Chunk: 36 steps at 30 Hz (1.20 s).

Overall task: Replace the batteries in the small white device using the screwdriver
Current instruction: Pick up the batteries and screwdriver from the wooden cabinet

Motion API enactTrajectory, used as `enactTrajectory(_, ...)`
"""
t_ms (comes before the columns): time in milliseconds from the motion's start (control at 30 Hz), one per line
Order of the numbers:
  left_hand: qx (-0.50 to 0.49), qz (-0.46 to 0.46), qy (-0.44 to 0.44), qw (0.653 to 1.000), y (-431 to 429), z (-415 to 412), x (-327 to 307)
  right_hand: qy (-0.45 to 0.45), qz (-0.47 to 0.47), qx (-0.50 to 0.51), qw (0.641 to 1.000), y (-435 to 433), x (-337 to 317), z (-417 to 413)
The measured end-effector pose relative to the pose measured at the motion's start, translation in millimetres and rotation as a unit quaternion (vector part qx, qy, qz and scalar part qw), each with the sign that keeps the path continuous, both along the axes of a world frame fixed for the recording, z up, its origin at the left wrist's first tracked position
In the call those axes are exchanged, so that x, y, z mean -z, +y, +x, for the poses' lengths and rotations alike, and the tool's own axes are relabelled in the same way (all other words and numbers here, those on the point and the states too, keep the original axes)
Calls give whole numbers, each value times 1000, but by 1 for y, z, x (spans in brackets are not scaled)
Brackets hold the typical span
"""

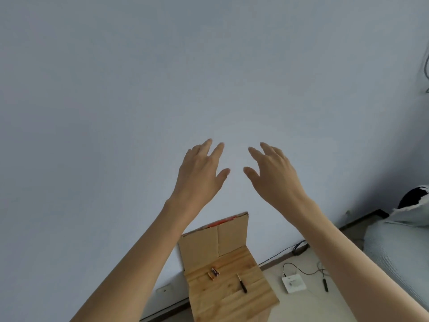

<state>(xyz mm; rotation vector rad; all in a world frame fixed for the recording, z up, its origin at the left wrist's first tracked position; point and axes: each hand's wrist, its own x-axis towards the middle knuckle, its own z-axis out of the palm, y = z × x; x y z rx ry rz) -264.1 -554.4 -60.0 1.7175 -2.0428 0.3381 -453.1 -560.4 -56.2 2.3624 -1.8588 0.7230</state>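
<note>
My left hand [201, 173] and my right hand [272, 174] are raised side by side in front of the pale wall, palms away, fingers spread, holding nothing. Far below them a small wooden table [227, 291] stands against the wall. Two batteries [214, 272] lie together near its back edge. A black-handled screwdriver [242, 283] lies to their right on the wood. A small white square device [293, 283] with a thin cable lies on the floor right of the table.
A cardboard sheet [213, 242] leans upright against the wall behind the table. Dark cables [301, 248] run along the baseboard and a black plug-like piece [325, 284] lies on the floor. A grey cushioned seat or bed [399, 249] fills the right side.
</note>
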Motion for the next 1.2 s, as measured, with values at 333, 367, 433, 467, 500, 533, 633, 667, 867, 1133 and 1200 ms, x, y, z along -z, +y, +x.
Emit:
enactTrajectory(333, -21, 38, 21, 999, -84, 29, 82, -3, 88, -25, 996, -99, 78, 27)
enactTrajectory(367, -19, 51, 25, 998, -92, 32, 96, -4, 100, -25, 995, -108, 90, 31)
enactTrajectory(433, -11, 75, 26, 997, -106, 39, 123, -7, 124, -22, 992, -123, 115, 38)
enactTrajectory(467, -6, 88, 25, 996, -112, 42, 137, -9, 134, -18, 991, -128, 129, 40)
enactTrajectory(500, -4, 98, 26, 995, -117, 45, 151, -11, 143, -14, 990, -132, 143, 42)
enactTrajectory(533, -2, 108, 30, 994, -122, 48, 165, -13, 150, -9, 988, -136, 158, 42)
enactTrajectory(633, 8, 149, 50, 988, -127, 51, 213, -21, 178, 0, 984, -143, 208, 41)
enactTrajectory(667, 12, 164, 57, 985, -127, 50, 230, -25, 188, 2, 982, -144, 225, 41)
enactTrajectory(867, 18, 247, 89, 965, -128, 53, 342, -19, 249, 5, 968, -155, 338, 35)
enactTrajectory(1133, -26, 355, 151, 922, -128, 60, 537, 1, 336, -4, 942, -161, 519, 13)
enactTrajectory(1200, -37, 373, 170, 911, -131, 61, 587, -1, 356, -8, 934, -162, 560, 9)
